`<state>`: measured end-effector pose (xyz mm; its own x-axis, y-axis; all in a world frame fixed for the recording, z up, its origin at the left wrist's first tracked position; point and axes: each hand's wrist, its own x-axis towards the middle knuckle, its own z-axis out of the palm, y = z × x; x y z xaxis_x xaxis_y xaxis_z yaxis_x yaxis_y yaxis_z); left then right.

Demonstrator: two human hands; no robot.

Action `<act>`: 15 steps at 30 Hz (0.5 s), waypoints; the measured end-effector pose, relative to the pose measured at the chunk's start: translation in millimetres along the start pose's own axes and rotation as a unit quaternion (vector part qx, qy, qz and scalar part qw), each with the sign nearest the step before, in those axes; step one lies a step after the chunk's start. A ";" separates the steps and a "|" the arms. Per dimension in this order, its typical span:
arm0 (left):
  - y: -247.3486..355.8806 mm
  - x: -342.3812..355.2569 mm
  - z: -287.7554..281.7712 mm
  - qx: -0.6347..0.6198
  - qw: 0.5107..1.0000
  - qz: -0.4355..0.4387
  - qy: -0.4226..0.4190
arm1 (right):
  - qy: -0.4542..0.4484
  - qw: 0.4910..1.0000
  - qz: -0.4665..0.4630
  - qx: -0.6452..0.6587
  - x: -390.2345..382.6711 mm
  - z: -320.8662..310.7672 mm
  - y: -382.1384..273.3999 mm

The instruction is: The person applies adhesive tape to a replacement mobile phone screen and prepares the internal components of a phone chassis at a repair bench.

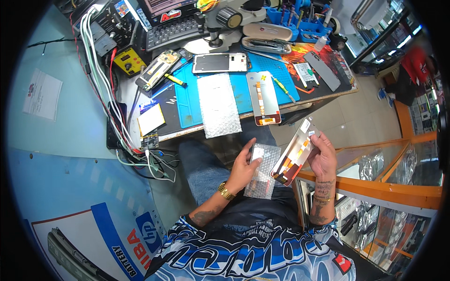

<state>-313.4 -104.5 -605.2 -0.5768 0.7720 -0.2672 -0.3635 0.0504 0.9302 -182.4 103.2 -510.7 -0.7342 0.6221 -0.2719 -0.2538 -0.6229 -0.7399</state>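
My right hand [323, 157], on the right in front of the bench, grips a phone screen panel [289, 161] by its edge. The panel is tilted, its back with an orange ribbon cable facing up. Beside it, my left hand [243, 169] pinches a bubble-wrap pouch [263, 180] between thumb and fingers above my lap. A second screen panel [255, 100] with a similar cable lies on the blue mat at the bench's front edge. Left of that panel lies a larger bubble-wrap pouch [217, 103], overhanging the edge.
The blue repair mat [187, 105] bears a phone frame [197, 63] and a tweezers-like tool [282, 86]. An opened phone [158, 71] lies to the left. Behind stand a microscope [215, 40] and laptop [176, 35]. White cables [101, 84] hang left; an orange-edged glass case [375, 189] is on the right.
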 end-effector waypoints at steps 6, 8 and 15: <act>-37.5 -14.8 -7.3 0.074 0.990 -0.117 -0.007 | -0.009 1.000 0.024 -0.016 -6.6 -14.5 -0.6; -50.9 -27.8 -6.2 0.093 0.988 -0.120 0.015 | -0.011 1.000 0.024 -0.014 -9.4 -20.1 0.0; -68.3 -70.8 -13.9 0.057 0.989 -0.137 -0.020 | 0.045 0.995 0.085 -0.027 -36.7 -47.6 62.3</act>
<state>-257.9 -171.4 -653.4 -0.4382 0.7429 -0.5060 -0.4160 0.3313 0.8468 -141.3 64.1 -576.2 -0.7030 0.5517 -0.4488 -0.0940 -0.6976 -0.7103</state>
